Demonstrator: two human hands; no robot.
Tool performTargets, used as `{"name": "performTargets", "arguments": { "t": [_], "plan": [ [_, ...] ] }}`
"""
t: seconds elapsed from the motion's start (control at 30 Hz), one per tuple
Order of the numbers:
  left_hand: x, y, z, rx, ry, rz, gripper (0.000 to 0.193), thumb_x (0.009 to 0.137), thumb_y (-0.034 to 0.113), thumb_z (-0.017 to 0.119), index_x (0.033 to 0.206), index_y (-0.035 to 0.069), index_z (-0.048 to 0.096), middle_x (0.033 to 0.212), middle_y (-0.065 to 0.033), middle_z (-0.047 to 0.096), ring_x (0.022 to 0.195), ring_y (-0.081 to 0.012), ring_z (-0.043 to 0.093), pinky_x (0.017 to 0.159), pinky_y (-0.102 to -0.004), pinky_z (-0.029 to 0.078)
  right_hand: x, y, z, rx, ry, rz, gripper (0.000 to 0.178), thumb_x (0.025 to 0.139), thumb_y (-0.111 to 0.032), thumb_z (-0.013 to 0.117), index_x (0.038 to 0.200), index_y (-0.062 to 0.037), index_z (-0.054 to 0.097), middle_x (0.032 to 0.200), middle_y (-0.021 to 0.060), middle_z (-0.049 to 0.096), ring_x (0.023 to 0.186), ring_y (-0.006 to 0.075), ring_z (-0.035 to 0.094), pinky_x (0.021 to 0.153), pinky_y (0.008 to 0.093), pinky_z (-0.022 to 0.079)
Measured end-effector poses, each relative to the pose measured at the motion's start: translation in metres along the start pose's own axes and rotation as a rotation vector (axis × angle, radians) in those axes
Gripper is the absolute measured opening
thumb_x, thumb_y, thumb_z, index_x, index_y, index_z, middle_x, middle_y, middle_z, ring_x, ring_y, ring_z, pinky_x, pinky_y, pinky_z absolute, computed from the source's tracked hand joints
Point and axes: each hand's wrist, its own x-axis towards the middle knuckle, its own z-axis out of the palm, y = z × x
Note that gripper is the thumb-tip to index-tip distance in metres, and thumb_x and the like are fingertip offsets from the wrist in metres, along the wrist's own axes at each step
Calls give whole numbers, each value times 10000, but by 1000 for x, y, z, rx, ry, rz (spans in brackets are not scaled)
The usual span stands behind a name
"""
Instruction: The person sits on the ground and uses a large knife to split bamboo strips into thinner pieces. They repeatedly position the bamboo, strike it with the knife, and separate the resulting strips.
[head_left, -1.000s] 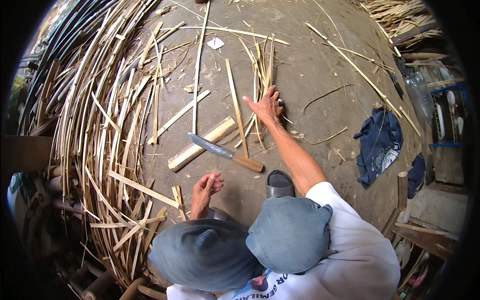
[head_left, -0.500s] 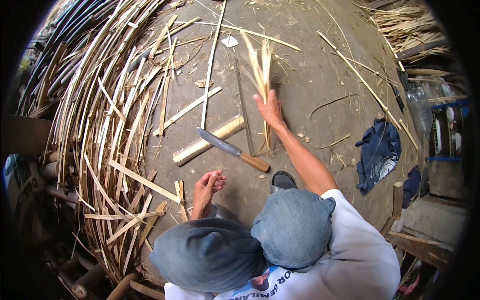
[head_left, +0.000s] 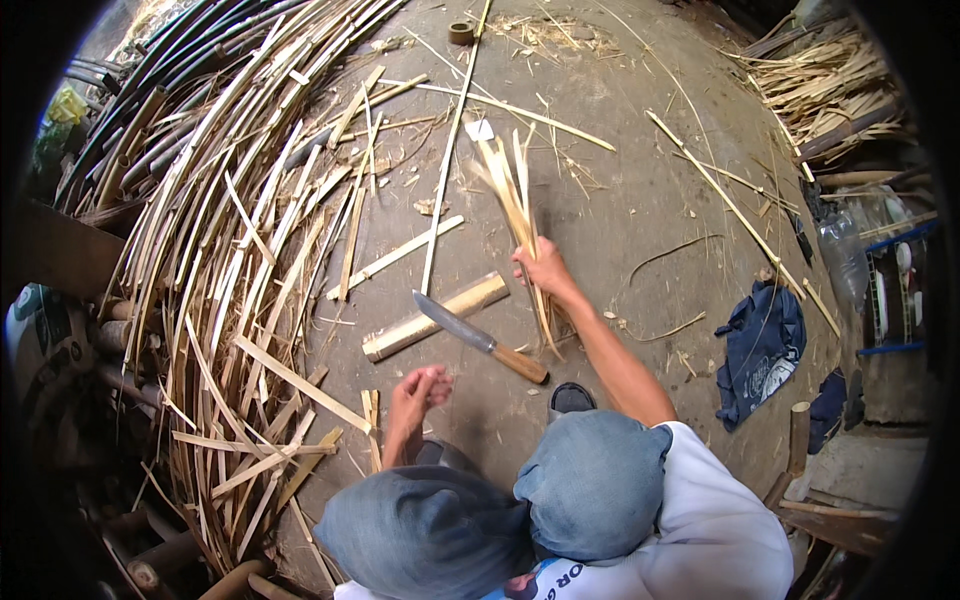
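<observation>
My right hand (head_left: 543,267), arm stretched forward, is closed round a bundle of thin bamboo strips (head_left: 512,205). The strips fan out at the far end, partly blurred, and their near ends reach toward the knife handle. My left hand (head_left: 420,392) is raised near my left knee with its fingers curled together; blur hides whether anything thin is between them. Between the hands lies a knife (head_left: 470,330) with a wooden handle, its blade resting across a split bamboo piece (head_left: 440,318) on the ground.
Long bamboo strips (head_left: 225,270) are heaped along the left. Loose strips (head_left: 725,205) lie scattered on the floor. A dark blue cloth (head_left: 762,350) is at the right, near a plastic bottle (head_left: 842,250). A roll of tape (head_left: 461,33) sits at the far side. My sandal (head_left: 572,398) is near the knife handle.
The bundle in my right hand has tipped to the left at its far end. A thin dark strip beside it no longer shows separately. The view has shifted, with everything lower in the picture.
</observation>
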Motion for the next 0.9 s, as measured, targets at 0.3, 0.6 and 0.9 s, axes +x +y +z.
{"name": "performTargets", "arguments": {
  "t": [0.3,0.6,0.9],
  "plan": [
    [31,85,29,63,-86,240,421,1003,353,603,1227,-3,619,1036,-96,695,898,-153,653,843,-308,529,-81,-52,5,650,-442,256,268,944,-280,704,981,-15,698,790,53,687,666,83,663,561,239,577],
    [54,69,32,-161,-37,209,259,939,250,713,1053,33,627,945,-69,677,762,-138,656,750,-314,562,-124,-61,60,306,-595,77,439,979,-329,642,1246,18,603,1004,122,716,766,136,703,655,262,590],
    [57,38,13,73,295,486,297,955,246,688,1091,-8,617,907,-92,683,674,-144,637,610,-286,537,-118,-28,62,288,-531,109,499,1014,-338,578,1312,59,533,1157,201,694,1032,238,683,821,362,588]
  ]
}}
